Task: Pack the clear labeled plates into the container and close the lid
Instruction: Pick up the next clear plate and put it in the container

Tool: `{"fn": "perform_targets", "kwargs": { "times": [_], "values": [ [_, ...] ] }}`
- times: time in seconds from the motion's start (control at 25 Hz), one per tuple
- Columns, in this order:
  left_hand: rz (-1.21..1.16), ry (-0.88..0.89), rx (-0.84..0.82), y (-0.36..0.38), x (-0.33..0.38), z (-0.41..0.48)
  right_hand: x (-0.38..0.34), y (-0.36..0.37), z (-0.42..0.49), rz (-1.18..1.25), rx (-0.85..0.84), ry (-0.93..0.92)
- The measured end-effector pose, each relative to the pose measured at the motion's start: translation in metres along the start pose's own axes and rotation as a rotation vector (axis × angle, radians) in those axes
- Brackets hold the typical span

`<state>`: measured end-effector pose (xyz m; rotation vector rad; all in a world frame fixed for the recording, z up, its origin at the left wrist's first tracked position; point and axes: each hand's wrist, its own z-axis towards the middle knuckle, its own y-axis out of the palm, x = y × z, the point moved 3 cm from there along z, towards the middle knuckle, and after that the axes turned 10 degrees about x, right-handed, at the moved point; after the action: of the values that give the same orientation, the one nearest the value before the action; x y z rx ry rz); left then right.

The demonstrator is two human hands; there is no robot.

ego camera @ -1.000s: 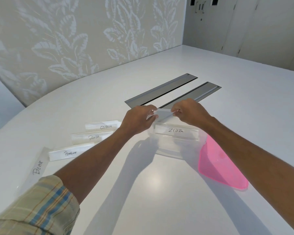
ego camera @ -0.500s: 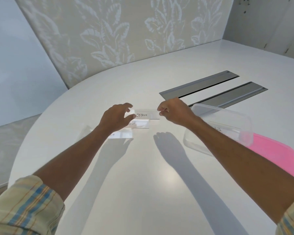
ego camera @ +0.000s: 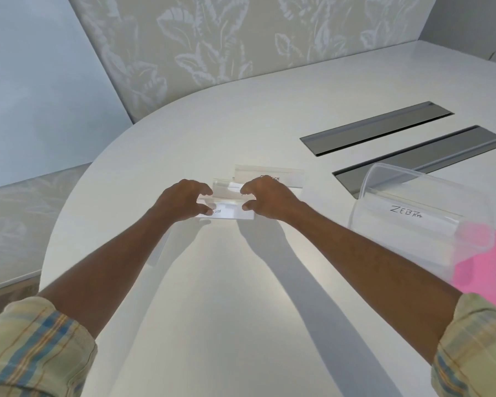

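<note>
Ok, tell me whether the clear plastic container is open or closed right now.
Open. The clear plastic container has no lid on its rim; the pink lid lies on the table behind it. The plate labelled ZEBRA sits inside.

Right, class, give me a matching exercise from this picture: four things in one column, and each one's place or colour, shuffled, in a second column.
Things:
1. ZEBRA plate
2. lid
3. clear container
4. plate ending "UIN"

Descriptions:
A. pink
B. between the left hand and right hand
C. inside the container
D. open, by the grey table slots

Pairs: 1-C, 2-A, 3-D, 4-B
</note>
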<state>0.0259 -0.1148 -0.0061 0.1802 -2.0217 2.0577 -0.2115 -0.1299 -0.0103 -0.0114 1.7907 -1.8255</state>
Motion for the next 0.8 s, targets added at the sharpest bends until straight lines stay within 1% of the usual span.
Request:
{"fn": "perform_targets", "kwargs": {
  "times": [0.12,0.24,0.4,0.52,0.8],
  "values": [
    [0.034,0.01,-0.04,0.011,-0.008,0.001,-0.008,0.018,0.007,-0.049,-0.035,-0.017],
    [0.039,0.031,-0.042,0.016,-0.012,0.004,-0.014,0.03,0.012,-0.119,-0.039,-0.036],
    [0.111,0.061,-0.02,0.016,-0.011,0.005,-0.015,0.035,0.013,-0.151,-0.02,-0.029],
    [0.139,0.084,0.01,0.015,-0.006,0.005,-0.012,0.032,0.012,-0.153,0.017,-0.016],
    [0.091,0.152,0.041,0.001,0.03,0.008,0.009,-0.003,-0.005,-0.127,0.094,0.031]
  ]
}}
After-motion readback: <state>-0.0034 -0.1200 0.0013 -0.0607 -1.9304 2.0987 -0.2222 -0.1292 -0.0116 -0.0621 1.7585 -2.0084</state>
